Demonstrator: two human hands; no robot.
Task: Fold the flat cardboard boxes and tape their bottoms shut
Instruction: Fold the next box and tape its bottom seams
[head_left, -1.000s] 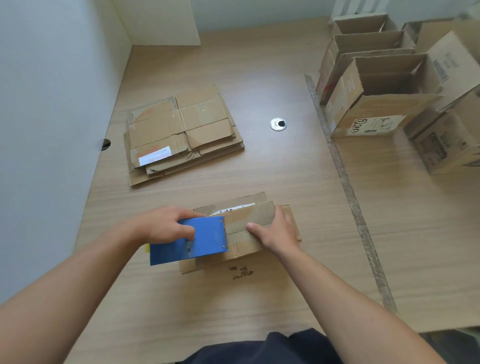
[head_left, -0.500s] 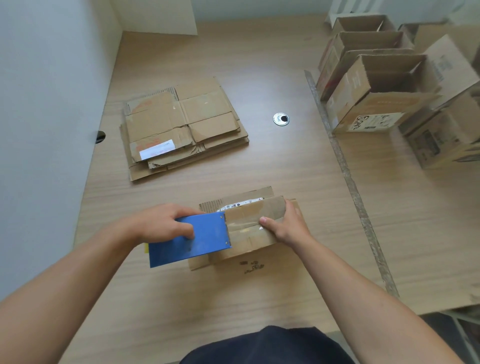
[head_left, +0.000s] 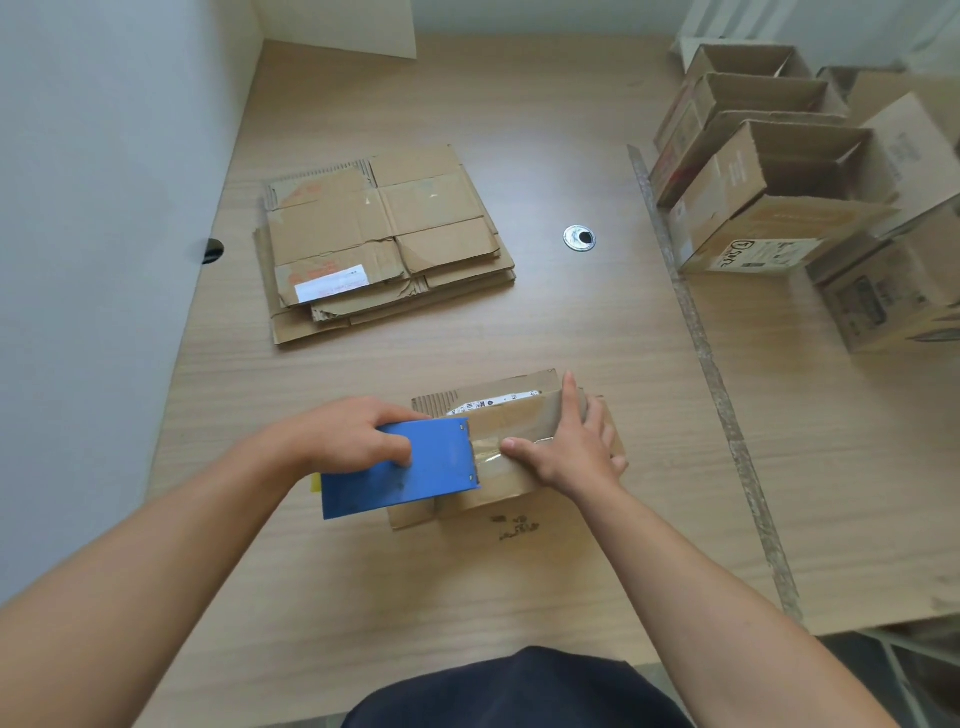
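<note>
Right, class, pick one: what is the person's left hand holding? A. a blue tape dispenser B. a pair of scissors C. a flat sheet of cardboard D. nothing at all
A: the left hand curls round the blue flat-sided tape dispenser, which is set against the small brown cardboard box that the right hand rests on.

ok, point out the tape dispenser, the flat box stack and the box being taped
blue tape dispenser (head_left: 400, 467), head view, middle of its blue side plate
stack of flat boxes (head_left: 384, 228), head view, centre of the top sheet
box being taped (head_left: 498, 493), head view, bare cardboard at its near edge
</note>
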